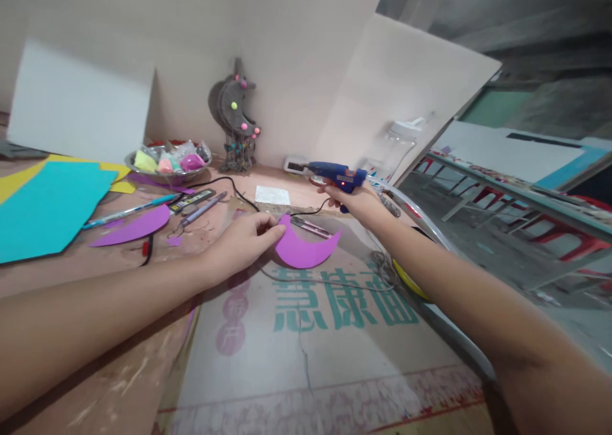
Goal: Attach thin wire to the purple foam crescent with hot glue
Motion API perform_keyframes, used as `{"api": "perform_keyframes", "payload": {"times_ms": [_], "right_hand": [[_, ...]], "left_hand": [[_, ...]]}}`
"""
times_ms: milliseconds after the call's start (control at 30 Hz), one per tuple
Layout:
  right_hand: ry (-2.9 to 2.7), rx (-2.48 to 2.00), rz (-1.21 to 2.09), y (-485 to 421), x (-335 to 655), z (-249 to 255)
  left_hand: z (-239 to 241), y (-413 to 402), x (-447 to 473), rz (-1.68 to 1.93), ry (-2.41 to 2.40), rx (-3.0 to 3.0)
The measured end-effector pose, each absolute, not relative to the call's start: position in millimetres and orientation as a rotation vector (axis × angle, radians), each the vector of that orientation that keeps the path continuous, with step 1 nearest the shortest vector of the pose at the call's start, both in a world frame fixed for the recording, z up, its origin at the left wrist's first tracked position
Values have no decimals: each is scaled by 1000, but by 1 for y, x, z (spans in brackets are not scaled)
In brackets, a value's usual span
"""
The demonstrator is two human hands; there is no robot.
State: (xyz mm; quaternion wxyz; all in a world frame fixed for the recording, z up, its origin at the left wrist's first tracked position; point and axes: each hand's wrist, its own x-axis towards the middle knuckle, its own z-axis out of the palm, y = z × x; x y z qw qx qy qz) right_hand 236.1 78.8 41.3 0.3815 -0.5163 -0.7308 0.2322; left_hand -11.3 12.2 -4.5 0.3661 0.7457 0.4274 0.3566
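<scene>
Between the thumb and fingers of my left hand is the left tip of a purple crescent cutout, held just over the printed sack sheet. My right hand grips a blue glue gun with a small orange light on its side. The nozzle points left, above and behind the crescent, apart from it. A pair of tweezers or a slim metal tool lies partly hidden behind the cutout.
Teal foam sheet, pens, a box cutter and purple scraps lie at left. A bowl of clay packets and a grey moon ornament stand at the back. A clear bottle is right; cords cross the sheet.
</scene>
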Motion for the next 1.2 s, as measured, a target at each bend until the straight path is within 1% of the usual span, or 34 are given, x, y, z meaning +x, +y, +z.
{"api": "perform_keyframes", "payload": {"times_ms": [133, 333, 400, 500, 567, 700, 867, 1200], "right_hand": [[-1879, -1377, 492, 36, 249, 40], [-1771, -1416, 465, -7, 240, 23], [-1805, -1415, 518, -14, 232, 20], [-1874, -1357, 674, -19, 224, 17], [-1911, -1354, 713, -20, 222, 15], [-1906, -1415, 688, -20, 222, 12], [-1845, -1425, 732, -20, 219, 10], [-1852, -1493, 675, -21, 219, 11]], "left_hand": [[-2, 10, -11, 892, 1105, 1886], [2, 7, -11, 871, 1154, 1977], [2, 8, -10, 855, 1157, 1997], [2, 9, -10, 849, 1143, 2003], [2, 9, -10, 840, 1143, 2000], [1, 8, -10, 827, 1121, 2016], [1, 8, -9, 837, 1103, 2048], [1, 7, -9, 844, 1078, 2078]]}}
